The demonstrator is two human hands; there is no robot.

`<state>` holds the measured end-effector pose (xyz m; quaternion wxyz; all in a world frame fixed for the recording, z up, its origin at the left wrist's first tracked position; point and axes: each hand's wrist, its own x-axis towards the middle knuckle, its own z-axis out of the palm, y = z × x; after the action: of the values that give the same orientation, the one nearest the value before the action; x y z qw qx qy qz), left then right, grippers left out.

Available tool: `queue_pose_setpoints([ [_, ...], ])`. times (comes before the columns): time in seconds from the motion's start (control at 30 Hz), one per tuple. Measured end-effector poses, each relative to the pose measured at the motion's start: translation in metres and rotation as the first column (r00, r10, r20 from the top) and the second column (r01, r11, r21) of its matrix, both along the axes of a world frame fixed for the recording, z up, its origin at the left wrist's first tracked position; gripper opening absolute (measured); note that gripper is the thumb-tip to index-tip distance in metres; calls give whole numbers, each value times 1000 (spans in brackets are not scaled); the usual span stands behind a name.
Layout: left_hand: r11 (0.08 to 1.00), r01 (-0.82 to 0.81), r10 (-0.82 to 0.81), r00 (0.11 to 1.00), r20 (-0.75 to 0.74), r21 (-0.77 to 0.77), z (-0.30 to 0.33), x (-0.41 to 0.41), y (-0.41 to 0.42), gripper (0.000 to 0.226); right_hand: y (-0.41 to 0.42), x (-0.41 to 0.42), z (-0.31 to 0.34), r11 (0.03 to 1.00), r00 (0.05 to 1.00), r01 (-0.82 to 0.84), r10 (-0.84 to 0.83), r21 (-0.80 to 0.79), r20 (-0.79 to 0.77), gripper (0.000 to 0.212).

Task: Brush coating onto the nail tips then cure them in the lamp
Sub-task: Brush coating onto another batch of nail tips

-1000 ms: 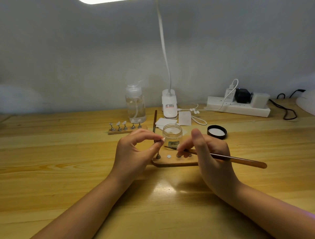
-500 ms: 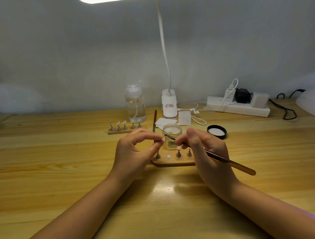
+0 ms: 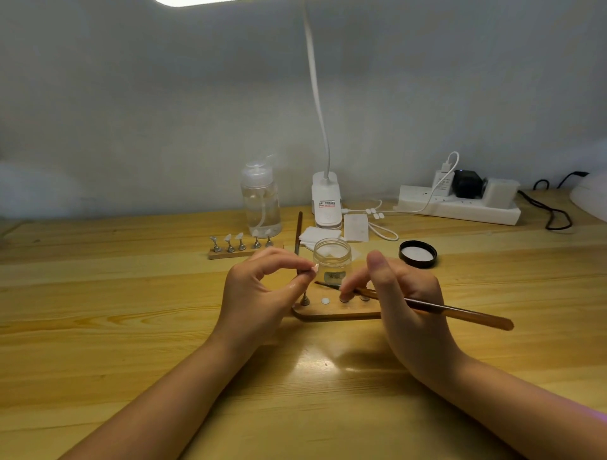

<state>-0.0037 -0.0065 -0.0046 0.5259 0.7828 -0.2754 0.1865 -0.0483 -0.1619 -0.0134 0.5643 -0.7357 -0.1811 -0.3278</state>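
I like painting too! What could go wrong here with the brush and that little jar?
The open jar stands just behind both hands; a nudge might tip it. The left hand pinches a small nail tip, which could slip as the brush strokes it. The brush's long handle might sweep the jar lid.

Plain grey wall [image 3: 131, 98] behind. Light wooden table [image 3: 98, 312], glossy, glare near front centre. Bright light panel [image 3: 190, 2] at top edge.
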Motion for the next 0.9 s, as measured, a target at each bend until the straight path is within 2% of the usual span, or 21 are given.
queue_pose_setpoints([
  [0.17, 1000, -2, 2, 1000, -5, 6, 0, 0, -1, 23, 0, 0, 2, 976, 983, 185, -183, -111, 30, 30],
  [0.3, 1000, 0, 0, 1000, -2, 1, 0, -1, 1, 23, 3, -2, 2, 986, 991, 128, -122, -106, 60, 42],
  [0.47, 1000, -4, 4, 1000, -10, 1, -1, 0, 1, 22, 1, 1, 2, 985, 988, 154, -153, -81, 19, 31],
  [0.7, 1000, -6, 6, 1000, -13, 0, -1, 2, -1, 21, 2, 2, 1, 998, 998, 58, -58, 4, 17, 35],
  [0.9, 1000, -7, 7, 1000, -5, 7, -2, 1, 0, 23, 0, 1, -1, 996, 997, 77, -78, -47, -17, 34],
])
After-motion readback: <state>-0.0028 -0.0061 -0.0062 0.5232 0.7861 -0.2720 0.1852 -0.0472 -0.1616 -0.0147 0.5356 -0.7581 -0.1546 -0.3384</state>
